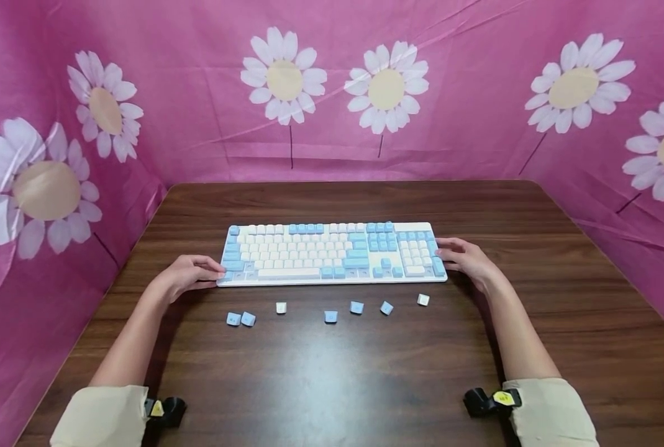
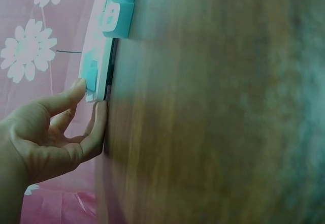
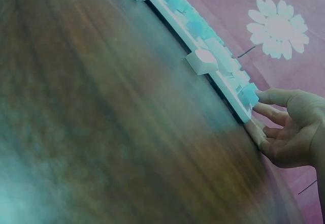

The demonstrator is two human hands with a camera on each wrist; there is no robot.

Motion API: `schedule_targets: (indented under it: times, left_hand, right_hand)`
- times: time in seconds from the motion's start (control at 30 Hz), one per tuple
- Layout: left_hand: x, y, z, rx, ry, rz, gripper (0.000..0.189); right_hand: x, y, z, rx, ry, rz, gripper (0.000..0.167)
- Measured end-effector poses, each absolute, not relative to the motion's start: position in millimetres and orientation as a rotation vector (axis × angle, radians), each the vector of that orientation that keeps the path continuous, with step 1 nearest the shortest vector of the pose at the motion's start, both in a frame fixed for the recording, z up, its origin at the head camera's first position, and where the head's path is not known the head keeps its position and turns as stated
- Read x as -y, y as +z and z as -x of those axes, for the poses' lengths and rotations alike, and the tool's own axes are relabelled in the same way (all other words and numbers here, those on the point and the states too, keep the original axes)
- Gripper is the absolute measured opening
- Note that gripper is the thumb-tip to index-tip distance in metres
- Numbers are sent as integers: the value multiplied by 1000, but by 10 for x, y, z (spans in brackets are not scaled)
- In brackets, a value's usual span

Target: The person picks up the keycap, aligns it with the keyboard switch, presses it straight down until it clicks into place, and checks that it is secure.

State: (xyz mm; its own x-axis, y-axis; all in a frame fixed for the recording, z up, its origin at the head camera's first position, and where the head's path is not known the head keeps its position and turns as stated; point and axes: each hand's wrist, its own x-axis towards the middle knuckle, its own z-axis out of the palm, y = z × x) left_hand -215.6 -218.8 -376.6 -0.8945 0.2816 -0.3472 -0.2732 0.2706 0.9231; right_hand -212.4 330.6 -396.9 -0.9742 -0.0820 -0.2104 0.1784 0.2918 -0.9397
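The left grip [image 1: 189,273] and right grip [image 1: 469,258] both pinch — seemingly to steady it from either side — opposite short ends of the long white-and-blue plastic keyboard [image 1: 292,256], lying on the brown wood-grain counter [image 1: 242,385] beyond small loose keycaps [image 1: 331,317] (five blue, two white).

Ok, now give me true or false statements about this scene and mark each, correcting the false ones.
1. The person's left hand touches the left end of the white and light-blue rectangular keyboard. True.
2. The right hand lies across the middle of the keyboard. False: it touches the right end.
3. Two small white square keycaps lie loose on the dark brown wood-grain table. True.
4. Every loose keycap is white. False: five small light-blue keycaps lie loose too.
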Motion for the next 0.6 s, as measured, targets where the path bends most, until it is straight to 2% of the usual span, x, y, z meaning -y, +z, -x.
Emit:
schedule_targets:
  times: [0.3,0.6]
  left_hand:
    - [2183,-3747,2135,-2153,1638,-64,8]
    - [2169,-3719,2111,-2324,1496,-121,23]
  right_hand:
    - [-3310,-3961,2134,-2338,-1749,-94,58]
    - [-3304,-3948,2128,-2329,-1730,-95,60]
